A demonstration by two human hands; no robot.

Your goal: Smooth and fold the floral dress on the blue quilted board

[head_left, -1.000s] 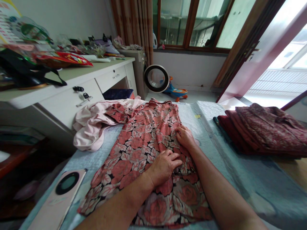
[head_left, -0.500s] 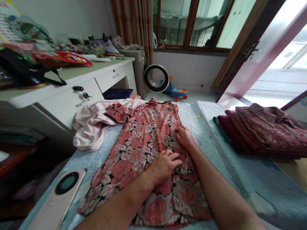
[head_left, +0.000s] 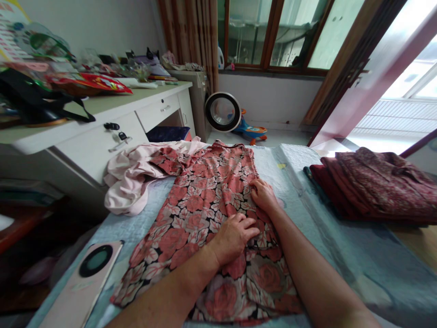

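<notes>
One floral garment [head_left: 198, 200] lies spread on a blue cover [head_left: 293, 205]. The left hand [head_left: 234, 238] rests palm down on the garment's right half, fingers loosely bent; the right hand [head_left: 265, 196] lies along the garment's right edge, fingers curled, half open. Whether either grips the fabric cannot be told. A pink cloth [head_left: 126, 182] lies beside the garment's upper left, partly under its sleeve [head_left: 169, 161]; a flat pinkish thing [head_left: 80, 282] with a dark disc [head_left: 96, 261] lies left of its lower part, and folded clothes [head_left: 368, 196] are stacked well to its right
</notes>
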